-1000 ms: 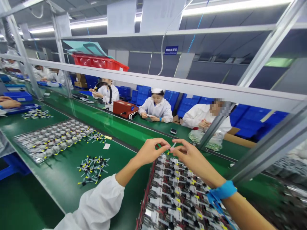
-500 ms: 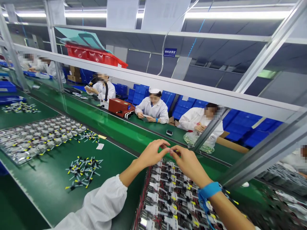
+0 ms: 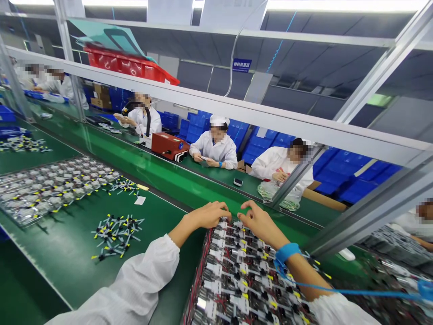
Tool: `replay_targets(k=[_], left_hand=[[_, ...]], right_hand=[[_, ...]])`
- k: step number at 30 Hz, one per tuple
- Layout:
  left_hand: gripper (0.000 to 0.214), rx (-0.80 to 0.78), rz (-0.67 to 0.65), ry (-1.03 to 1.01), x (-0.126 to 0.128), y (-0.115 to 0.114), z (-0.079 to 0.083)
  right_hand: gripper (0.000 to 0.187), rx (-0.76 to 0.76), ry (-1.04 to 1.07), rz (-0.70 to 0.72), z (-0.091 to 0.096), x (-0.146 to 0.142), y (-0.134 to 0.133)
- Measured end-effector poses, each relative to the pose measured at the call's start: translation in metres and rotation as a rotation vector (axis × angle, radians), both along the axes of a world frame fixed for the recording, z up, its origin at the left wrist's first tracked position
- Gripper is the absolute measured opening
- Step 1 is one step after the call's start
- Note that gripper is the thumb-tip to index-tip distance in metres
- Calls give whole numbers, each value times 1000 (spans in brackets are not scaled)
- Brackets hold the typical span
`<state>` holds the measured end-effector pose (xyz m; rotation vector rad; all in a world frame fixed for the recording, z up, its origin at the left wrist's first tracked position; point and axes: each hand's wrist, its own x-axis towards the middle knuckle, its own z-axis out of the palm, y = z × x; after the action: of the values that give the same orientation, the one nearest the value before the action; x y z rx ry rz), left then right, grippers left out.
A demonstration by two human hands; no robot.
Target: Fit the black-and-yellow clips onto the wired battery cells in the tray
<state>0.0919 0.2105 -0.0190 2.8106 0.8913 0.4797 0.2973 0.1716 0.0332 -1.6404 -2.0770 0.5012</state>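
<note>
My left hand [image 3: 210, 215] is at the far left corner of a tray of small assemblies [image 3: 241, 271], its fingers bent down and together over the white parts there. Whatever those fingertips hold is hidden. Just to the right, my right hand [image 3: 260, 222] hovers over the far end of the same tray, thumb and index finger apart, with nothing visible between them. A blue wrist strap [image 3: 287, 253] with a cord is around my right wrist. The tray's rows carry white pieces, black parts with yellow tabs, and red wires along the left side.
Left of the tray lies a loose pile of black parts with white strips and yellow tabs [image 3: 117, 234]. Farther left is another filled tray [image 3: 50, 187]. A metal post [image 3: 352, 212] rises at right. Across the green belt [image 3: 162, 183] sit several co-workers in white.
My hands have come apart from their fingertip contact. The left has lowered onto the tray's far corner, and the right has opened its fingers. The view has shifted slightly.
</note>
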Motion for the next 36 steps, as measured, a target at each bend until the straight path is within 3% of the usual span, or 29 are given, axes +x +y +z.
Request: replay_targets(k=[7,14,22,36], left_hand=[[36,-42,-4,-152,-4,-2,8],[16,-110,-53,-239,-9,3,6],[29,-302,-16,-322,-10,9,4],[20,-220,-7,-302,-7,9,2]], right_hand=[[39,-2,9,80,-5,2,8],[19,4,39,68,-13,0,11],[16,6,34,80,-24,-12,14],[9,-18,26,53,-27,-10,13]])
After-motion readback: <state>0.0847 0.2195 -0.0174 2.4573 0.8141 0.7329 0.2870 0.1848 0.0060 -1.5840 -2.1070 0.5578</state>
